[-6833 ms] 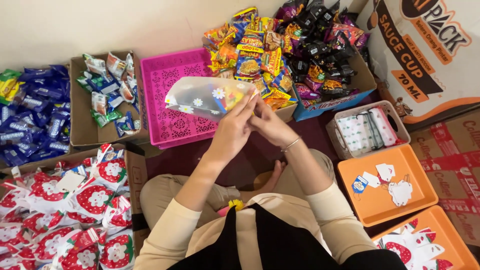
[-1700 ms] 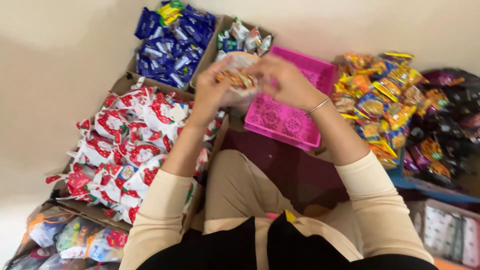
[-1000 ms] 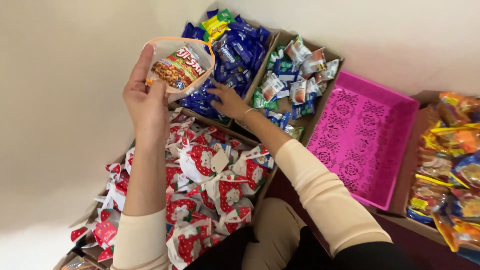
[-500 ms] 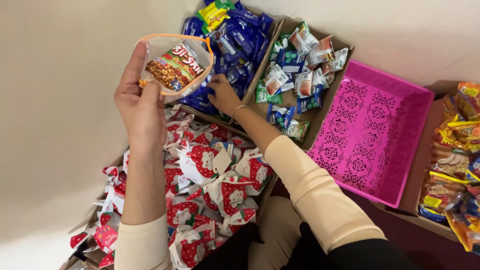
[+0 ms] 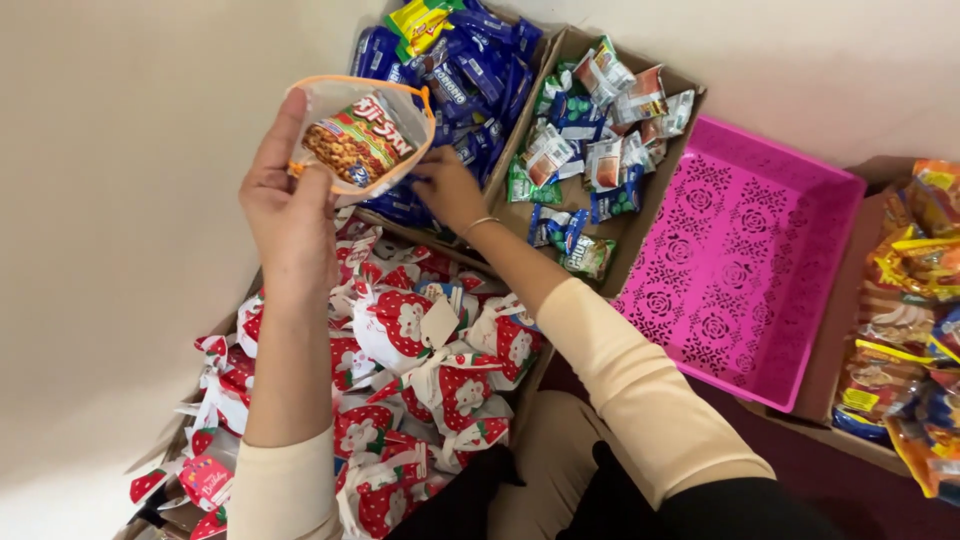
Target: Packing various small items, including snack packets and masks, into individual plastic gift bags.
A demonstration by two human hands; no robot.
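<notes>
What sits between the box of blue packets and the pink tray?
In the head view, a cardboard box of small green, white and blue snack packets lies between the box of blue packets and the pink tray.

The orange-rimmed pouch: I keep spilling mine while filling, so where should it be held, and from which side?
Grip the orange-rimmed pouch at its rim, from the side away from the boxes, as the left hand does; its mouth then faces the right hand.
</notes>
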